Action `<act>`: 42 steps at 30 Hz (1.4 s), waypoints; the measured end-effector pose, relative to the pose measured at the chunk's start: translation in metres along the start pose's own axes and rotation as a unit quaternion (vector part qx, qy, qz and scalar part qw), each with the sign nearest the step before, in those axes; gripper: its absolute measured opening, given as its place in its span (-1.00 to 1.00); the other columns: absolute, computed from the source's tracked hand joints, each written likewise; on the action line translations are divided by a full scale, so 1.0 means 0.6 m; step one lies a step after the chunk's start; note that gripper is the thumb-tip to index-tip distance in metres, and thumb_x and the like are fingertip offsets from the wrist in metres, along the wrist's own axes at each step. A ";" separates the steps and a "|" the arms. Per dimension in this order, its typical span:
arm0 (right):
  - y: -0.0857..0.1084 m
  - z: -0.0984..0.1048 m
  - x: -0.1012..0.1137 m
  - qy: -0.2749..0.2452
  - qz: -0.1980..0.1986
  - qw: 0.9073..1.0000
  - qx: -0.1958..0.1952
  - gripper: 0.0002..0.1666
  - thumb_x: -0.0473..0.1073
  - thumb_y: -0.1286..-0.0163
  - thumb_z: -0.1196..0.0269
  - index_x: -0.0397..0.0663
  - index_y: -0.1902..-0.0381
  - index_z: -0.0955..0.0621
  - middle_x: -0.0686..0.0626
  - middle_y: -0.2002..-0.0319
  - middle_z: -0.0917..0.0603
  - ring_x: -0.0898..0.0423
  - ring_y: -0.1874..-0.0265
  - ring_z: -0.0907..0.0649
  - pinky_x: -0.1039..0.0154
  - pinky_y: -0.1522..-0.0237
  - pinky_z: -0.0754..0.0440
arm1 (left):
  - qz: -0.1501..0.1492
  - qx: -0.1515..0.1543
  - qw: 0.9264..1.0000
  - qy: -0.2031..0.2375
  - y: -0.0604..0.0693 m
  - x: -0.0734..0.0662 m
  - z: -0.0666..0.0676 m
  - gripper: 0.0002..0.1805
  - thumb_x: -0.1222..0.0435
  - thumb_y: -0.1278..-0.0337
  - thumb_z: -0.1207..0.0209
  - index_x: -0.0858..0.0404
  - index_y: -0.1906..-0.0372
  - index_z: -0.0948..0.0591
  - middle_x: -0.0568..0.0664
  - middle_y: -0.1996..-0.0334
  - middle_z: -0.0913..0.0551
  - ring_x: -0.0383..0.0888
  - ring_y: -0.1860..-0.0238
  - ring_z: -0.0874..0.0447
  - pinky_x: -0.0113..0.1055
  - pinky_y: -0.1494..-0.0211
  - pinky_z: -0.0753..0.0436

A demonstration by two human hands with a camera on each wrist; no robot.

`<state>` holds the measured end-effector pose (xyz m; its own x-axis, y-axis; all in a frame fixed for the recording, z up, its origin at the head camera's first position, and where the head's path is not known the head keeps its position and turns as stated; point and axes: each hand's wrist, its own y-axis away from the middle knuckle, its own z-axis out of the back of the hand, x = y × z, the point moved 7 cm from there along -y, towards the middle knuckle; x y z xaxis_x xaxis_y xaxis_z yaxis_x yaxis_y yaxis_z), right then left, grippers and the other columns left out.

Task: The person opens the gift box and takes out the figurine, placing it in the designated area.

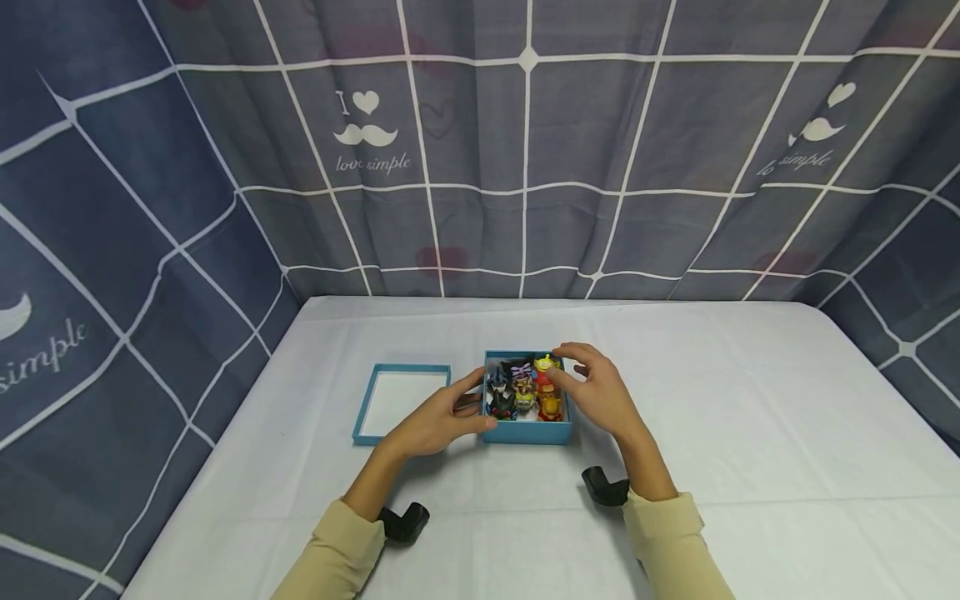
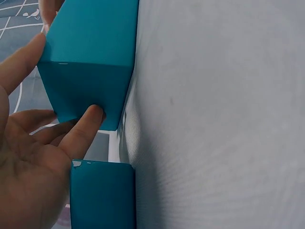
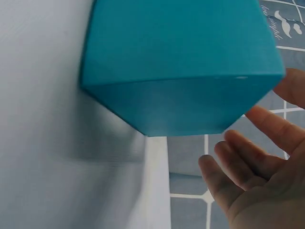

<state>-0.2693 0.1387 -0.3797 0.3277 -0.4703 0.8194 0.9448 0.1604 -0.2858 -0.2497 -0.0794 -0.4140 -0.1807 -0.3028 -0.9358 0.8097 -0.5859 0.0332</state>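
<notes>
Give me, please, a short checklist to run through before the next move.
1. Box on table: ok, it rests with its open side up.
2. Lid off: ok, it lies left of the box.
3. Toys in box: ok, several show inside.
4. Left grip on box: ok, it touches the left side.
5. Right grip holding a toy: cannot tell, it reaches over the toys.
6. Gap between lid and box free: not ok, the left grip is there.

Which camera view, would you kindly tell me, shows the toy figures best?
The head view, since it looks down into the open blue box, where the toy figures are visible. Both wrist views show only its outer walls, no toy figures.
</notes>
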 end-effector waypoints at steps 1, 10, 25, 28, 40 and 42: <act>0.000 -0.001 -0.002 0.003 -0.001 1.000 0.000 -0.57 -0.17 -0.39 -0.28 -0.34 -0.12 -0.61 -0.30 -0.23 -0.51 -0.19 -0.29 -0.43 -0.22 -0.23 -0.44 | 0.000 0.000 1.000 -0.002 0.000 0.000 0.000 -0.05 0.12 -0.32 -0.25 0.21 -0.59 0.07 0.11 -0.56 0.07 0.13 -0.44 -0.20 -0.09 -0.42 -0.32; -0.005 -0.013 -0.017 0.039 -0.029 0.999 0.000 -0.45 -0.09 -0.44 -0.25 -0.42 -0.20 -0.54 -0.36 -0.32 -0.40 -0.28 -0.28 -0.42 -0.22 -0.25 -0.42 | -0.003 -0.001 1.000 -0.003 0.000 -0.002 0.000 -0.05 0.11 -0.33 -0.24 0.21 -0.59 0.06 0.13 -0.55 0.05 0.13 -0.43 -0.21 -0.07 -0.42 -0.31; -0.007 -0.033 -0.024 0.026 -0.039 0.999 0.008 -0.52 -0.14 -0.33 -0.36 -0.30 -0.12 -0.58 -0.29 -0.26 -0.47 -0.22 -0.27 -0.44 -0.21 -0.26 -0.40 | 0.003 -0.003 1.000 -0.002 0.000 -0.005 0.003 -0.06 0.13 -0.32 -0.26 0.18 -0.59 0.05 0.11 -0.55 0.04 0.13 -0.43 -0.23 -0.07 -0.41 -0.33; -0.007 -0.034 -0.022 0.005 -0.032 0.999 0.014 -0.57 -0.19 -0.32 -0.37 -0.30 -0.07 -0.59 -0.29 -0.28 -0.45 -0.23 -0.30 -0.40 -0.24 -0.28 -0.35 | 0.004 -0.005 1.000 -0.005 0.000 -0.005 0.004 -0.06 0.13 -0.31 -0.26 0.18 -0.59 0.04 0.10 -0.55 0.03 0.13 -0.43 -0.23 -0.08 -0.41 -0.32; -0.003 -0.033 -0.029 -0.017 -0.087 0.994 0.056 -0.59 -0.30 -0.36 -0.18 -0.36 -0.14 -0.55 -0.35 -0.44 -0.21 -0.31 -0.42 -0.19 -0.31 -0.35 -0.21 | 0.015 -0.011 0.999 -0.027 -0.001 -0.005 0.006 -0.04 0.08 -0.29 -0.28 0.20 -0.59 0.01 0.08 -0.55 0.00 0.10 -0.43 -0.23 -0.06 -0.41 -0.33; -0.002 -0.033 -0.031 -0.012 -0.089 0.994 0.062 -0.58 -0.29 -0.36 -0.17 -0.35 -0.15 -0.55 -0.35 -0.45 -0.19 -0.33 -0.42 -0.18 -0.32 -0.35 -0.20 | 0.014 -0.011 0.999 -0.029 -0.001 -0.004 0.006 -0.05 0.09 -0.29 -0.28 0.20 -0.59 0.01 0.08 -0.55 0.00 0.10 -0.43 -0.24 -0.06 -0.41 -0.33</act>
<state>-0.2769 0.1301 -0.4043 0.1539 -0.4795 0.8639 0.9803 0.1839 -0.0726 -0.2517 -0.0809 -0.4105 -0.1880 -0.3621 -0.9130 0.8275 -0.5592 0.0514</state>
